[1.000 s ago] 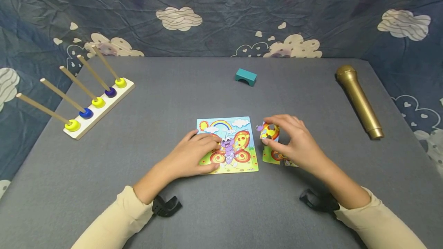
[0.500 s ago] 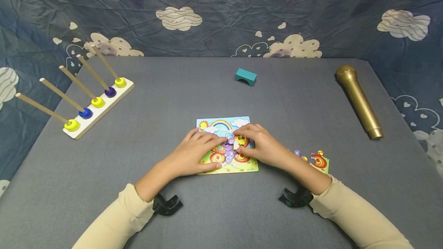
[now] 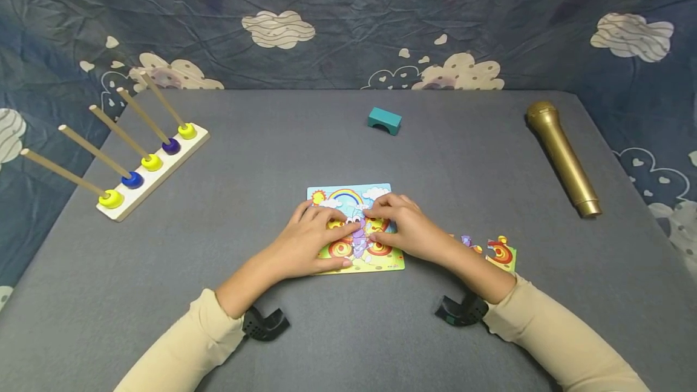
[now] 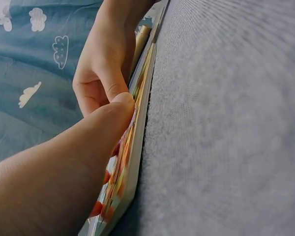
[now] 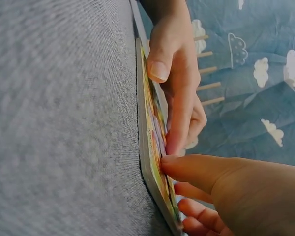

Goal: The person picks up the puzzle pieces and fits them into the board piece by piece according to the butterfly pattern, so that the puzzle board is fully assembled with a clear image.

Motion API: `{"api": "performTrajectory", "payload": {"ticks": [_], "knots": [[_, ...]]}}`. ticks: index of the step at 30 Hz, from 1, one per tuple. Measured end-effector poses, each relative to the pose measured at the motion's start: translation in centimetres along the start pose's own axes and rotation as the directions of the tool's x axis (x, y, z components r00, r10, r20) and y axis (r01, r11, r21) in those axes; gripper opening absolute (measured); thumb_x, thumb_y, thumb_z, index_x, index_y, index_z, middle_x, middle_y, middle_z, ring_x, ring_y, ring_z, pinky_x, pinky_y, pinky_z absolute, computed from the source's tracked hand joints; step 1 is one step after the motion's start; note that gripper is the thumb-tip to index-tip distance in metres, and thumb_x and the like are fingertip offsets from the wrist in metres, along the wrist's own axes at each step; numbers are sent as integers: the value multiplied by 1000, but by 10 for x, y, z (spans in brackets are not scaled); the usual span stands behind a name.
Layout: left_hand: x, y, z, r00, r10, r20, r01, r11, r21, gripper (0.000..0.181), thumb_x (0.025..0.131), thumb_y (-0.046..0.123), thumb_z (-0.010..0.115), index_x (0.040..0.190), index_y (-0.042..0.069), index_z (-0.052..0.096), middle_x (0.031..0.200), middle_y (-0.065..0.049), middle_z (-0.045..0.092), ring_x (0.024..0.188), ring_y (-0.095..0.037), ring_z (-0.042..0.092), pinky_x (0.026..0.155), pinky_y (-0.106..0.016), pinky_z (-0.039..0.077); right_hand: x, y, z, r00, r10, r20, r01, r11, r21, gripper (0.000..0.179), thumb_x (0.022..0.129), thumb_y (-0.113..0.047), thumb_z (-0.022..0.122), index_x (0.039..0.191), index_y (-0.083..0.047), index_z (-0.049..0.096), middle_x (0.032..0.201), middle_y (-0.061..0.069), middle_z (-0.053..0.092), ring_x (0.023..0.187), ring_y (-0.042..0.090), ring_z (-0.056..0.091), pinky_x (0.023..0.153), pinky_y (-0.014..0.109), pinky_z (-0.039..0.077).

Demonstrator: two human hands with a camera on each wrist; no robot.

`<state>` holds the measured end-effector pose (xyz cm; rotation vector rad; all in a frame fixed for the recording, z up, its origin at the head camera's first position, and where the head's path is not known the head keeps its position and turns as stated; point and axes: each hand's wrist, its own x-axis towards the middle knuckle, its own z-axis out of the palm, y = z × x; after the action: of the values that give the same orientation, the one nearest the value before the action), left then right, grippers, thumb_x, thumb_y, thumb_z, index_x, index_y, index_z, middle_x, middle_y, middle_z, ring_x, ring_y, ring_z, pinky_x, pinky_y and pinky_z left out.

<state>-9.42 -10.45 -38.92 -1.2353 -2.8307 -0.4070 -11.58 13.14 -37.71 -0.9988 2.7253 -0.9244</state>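
Note:
A butterfly picture puzzle board (image 3: 376,264) lies flat on the table between both hands, with a sun and rainbow along its far edge. My left hand (image 3: 309,244) rests on its left side, index finger stretched to the butterfly's middle. From the right, my right hand (image 3: 408,227) holds a yellow and red puzzle piece (image 3: 377,223) between thumb and fingers, down at the butterfly's upper right wing. In the right wrist view the right thumb (image 5: 191,169) touches the board's surface beside the left index finger. Loose puzzle pieces (image 3: 503,253) lie partly hidden behind my right forearm.
A stacking peg toy (image 3: 158,168) with yellow and blue beads stands at the left. One teal arch block (image 3: 384,120) lies at the back, and a gold toy microphone (image 3: 563,159) at the right. Cloud-patterned cloth (image 3: 348,23) hangs behind the table.
My right hand has carried the puzzle piece left from beside the board onto the butterfly's right wing, and now holds it down there. My left index finger has stretched farther across the board.

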Motion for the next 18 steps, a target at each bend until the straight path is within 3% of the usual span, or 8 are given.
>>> {"api": "performTrajectory", "payload": {"ticks": [9, 14, 18], "knots": [[0, 2, 0, 1000, -10, -1, 10, 1000, -9, 60, 81, 58, 51, 133, 29, 45, 123, 2, 42, 117, -21, 33, 102, -50, 12, -8, -1, -5, 996, -11, 89, 17, 997, -69, 57, 79, -41, 66, 127, -12, 53, 118, -2, 45, 106, 20, 36, 88, 40, 26], [-1, 2, 1, 1000, -18, 2, 18, 1000, -7, 63, 81, 61, 49, 134, 29, 43, 124, 2, 41, 119, -20, 32, 103, -48, 10, -15, 4, -9, 995, 10, 103, -13, 1000, 22, 63, 79, -42, 66, 132, -16, 46, 129, 4, 40, 118, 25, 32, 95, 49, 23], [-4, 3, 1, 1000, -26, -3, 26, 999, -19, 67, 80, 64, 47, 136, 28, 40, 127, 1, 40, 119, -20, 32, 103, -48, 9, -23, 5, -16, 998, 20, 54, -26, 993, 114, 65, 78, -34, 70, 134, -15, 43, 134, 6, 35, 123, 26, 29, 95, 54, 25]]}}
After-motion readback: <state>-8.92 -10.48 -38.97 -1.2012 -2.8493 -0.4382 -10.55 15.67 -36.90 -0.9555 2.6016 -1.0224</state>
